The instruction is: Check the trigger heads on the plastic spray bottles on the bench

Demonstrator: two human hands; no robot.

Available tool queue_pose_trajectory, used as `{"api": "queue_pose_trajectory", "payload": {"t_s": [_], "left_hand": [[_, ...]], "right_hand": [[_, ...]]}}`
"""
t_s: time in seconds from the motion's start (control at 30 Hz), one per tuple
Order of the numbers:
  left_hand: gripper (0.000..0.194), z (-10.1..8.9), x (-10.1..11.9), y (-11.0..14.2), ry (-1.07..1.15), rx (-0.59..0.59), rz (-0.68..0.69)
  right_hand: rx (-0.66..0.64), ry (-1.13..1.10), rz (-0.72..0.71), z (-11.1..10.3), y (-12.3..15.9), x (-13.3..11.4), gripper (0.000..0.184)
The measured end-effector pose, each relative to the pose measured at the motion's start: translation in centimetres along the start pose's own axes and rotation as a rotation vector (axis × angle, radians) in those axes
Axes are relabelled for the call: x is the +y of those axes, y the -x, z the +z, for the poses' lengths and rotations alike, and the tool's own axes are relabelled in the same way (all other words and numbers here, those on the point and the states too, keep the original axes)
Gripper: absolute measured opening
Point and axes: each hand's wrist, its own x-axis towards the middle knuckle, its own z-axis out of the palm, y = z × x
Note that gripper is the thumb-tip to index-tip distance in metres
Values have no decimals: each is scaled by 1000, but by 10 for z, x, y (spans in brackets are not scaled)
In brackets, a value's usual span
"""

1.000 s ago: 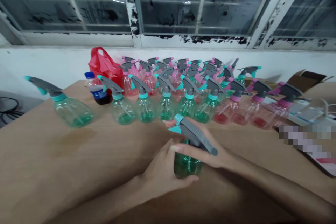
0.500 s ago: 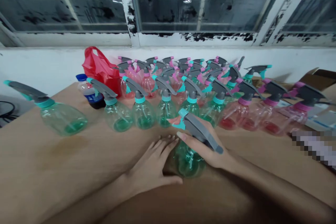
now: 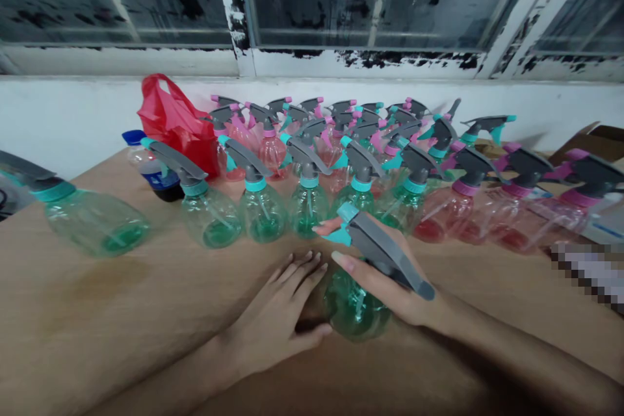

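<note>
A green spray bottle (image 3: 358, 315) with a grey and turquoise trigger head stands in front of me. My right hand (image 3: 390, 279) is wrapped round its neck below the head, thumb on the near side, other fingers mostly hidden behind. Beside it on the left, my left hand (image 3: 280, 309) is open, fingers stretched over the wooden table (image 3: 185, 312), its thumb close to the bottle's base. Beyond my hands, a front row holds green spray bottles, among them one in the middle (image 3: 309, 211), and pink spray bottles (image 3: 431, 221) to the right.
More spray bottles crowd behind the front row. At the left stand a lone green spray bottle (image 3: 95, 221), a dark drink bottle (image 3: 158, 175) with a blue cap, and a red plastic bag (image 3: 178, 120). A cardboard box (image 3: 592, 146) and a blurred-out flat item (image 3: 589, 270) are at the right.
My left hand has let go of the green spray bottle and moved left onto the table, its fingers spreading. My right hand keeps hold of the bottle's neck. The view has shifted slightly.
</note>
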Motion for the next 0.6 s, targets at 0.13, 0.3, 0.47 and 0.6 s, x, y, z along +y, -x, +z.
{"api": "queue_pose_trajectory", "payload": {"t_s": [0.13, 0.3, 0.47, 0.6], "left_hand": [[68, 2, -1, 0, -39, 10, 13], [67, -4, 2, -2, -41, -31, 1], [62, -7, 5, -4, -31, -22, -22], [62, -4, 5, -2, -52, -6, -19]], "right_hand": [[-9, -12, -2, 0, 0, -2, 25], [-13, -11, 13, 0, 0, -4, 27], [-45, -52, 17, -4, 1, -7, 28], [-15, -16, -20, -5, 2, -7, 26]]}}
